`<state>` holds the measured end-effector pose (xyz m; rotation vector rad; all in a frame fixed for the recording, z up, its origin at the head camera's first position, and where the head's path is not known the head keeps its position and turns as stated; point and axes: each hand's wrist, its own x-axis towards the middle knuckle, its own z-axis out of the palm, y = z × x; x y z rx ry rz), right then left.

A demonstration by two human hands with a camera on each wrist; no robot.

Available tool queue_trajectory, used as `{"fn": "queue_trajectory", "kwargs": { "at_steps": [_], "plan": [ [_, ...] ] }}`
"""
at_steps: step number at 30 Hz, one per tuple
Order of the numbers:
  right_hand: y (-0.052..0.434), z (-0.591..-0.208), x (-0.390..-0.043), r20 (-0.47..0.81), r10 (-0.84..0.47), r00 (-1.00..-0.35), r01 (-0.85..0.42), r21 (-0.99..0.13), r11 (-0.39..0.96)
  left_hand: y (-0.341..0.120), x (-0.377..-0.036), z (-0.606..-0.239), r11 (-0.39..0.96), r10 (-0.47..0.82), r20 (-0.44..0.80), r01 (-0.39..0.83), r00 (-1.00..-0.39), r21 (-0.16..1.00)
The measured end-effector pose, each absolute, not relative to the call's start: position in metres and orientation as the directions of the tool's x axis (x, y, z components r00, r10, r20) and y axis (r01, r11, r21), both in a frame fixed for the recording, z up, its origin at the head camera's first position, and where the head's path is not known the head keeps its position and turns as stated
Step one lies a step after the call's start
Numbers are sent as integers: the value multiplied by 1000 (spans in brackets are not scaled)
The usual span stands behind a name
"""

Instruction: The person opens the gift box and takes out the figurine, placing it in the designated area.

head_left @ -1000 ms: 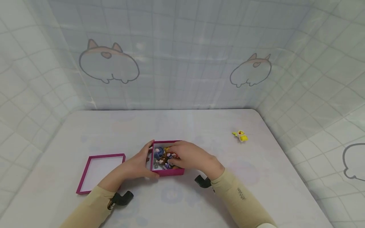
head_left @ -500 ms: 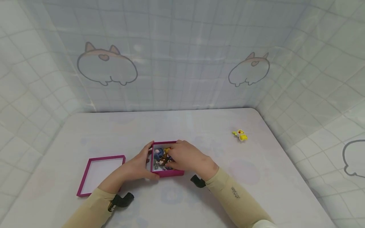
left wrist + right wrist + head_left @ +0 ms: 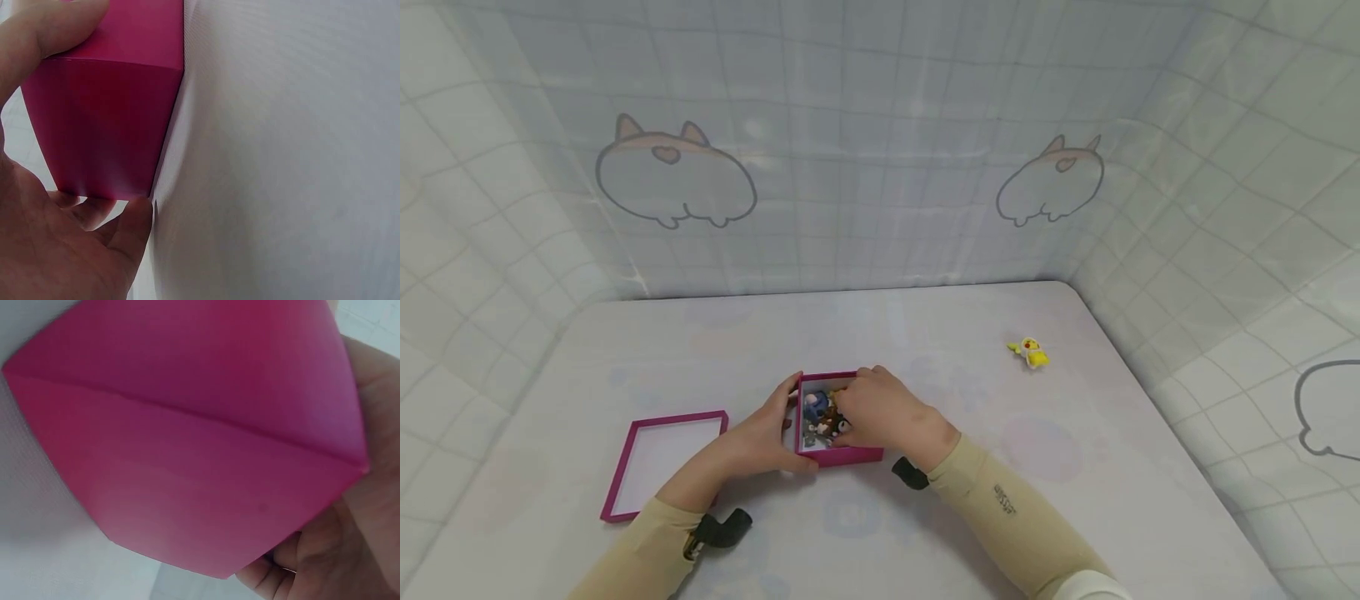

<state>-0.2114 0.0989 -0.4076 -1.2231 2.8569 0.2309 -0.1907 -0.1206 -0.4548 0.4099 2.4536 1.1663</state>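
A magenta box (image 3: 850, 457) with a white inside stands uncovered mid-table, holding several small toy figurines (image 3: 817, 406), blue, brown and grey ones among them. My left hand (image 3: 765, 435) grips the box's left end, its thumb on the near wall and its fingers at the far corner. In the left wrist view the thumb lies flat on the magenta wall (image 3: 106, 125). Over the box's right part, my right hand (image 3: 883, 414) dips its fingers inside among the figurines. Its palm hides that side, and I cannot tell whether the fingertips pinch a figurine.
A shallow magenta-rimmed lid (image 3: 617, 475) lies inside-up to the left, partly behind the left forearm. Off to the right, a small yellow and white figurine (image 3: 1033, 354) lies on the pale table (image 3: 850, 333). A tile-patterned curtain (image 3: 865, 167) stands behind the table.
My right hand has shifted slightly left and deeper over the box, covering more figurines, and its forearm has followed. My left hand keeps its grip on the box.
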Motion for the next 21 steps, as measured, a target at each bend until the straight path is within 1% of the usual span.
{"fn": "queue_trajectory", "kwargs": {
  "at_steps": [5, 11, 16, 21],
  "plan": [
    [99, -408, -212, -100, -705, -702, -713, 110, 693, -121, -192, -456, 611, 420, -222, 94, -880, 786],
    [102, -408, -214, -108, -708, -697, -716, 71, 694, -121, -191, -457, 620, 412, -238, 80, -879, 781],
    [105, -406, -216, -104, -719, -687, -725, 31, 688, -120, -190, -457, 631, 403, -244, 74, -882, 772],
    [109, -403, -219, -81, -733, -676, -732, -37, 680, -120, -190, -455, 630, 400, -241, 74, -884, 773]
  ]
}}
